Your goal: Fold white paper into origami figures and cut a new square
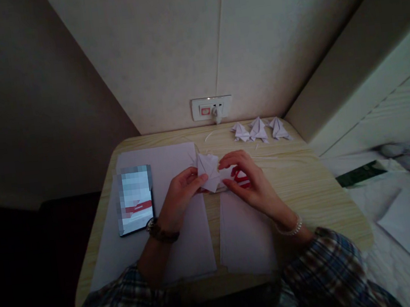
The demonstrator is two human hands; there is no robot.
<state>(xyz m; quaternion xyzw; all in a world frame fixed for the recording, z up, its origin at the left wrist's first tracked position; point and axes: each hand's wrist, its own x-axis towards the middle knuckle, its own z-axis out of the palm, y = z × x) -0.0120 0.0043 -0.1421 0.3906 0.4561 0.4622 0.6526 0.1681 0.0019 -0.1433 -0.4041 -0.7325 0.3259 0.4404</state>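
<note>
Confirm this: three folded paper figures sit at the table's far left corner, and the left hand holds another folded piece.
Wrong corner: the head view shows the three folded paper figures at the table's far right corner. The left hand does hold another folded piece.

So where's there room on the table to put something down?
Best is the bare tabletop between the right hand and the right edge, in front of the three paper figures. It's crowded in the middle, where the left hand holds folded paper, and on the left, where a phone lies on white sheets.
</note>
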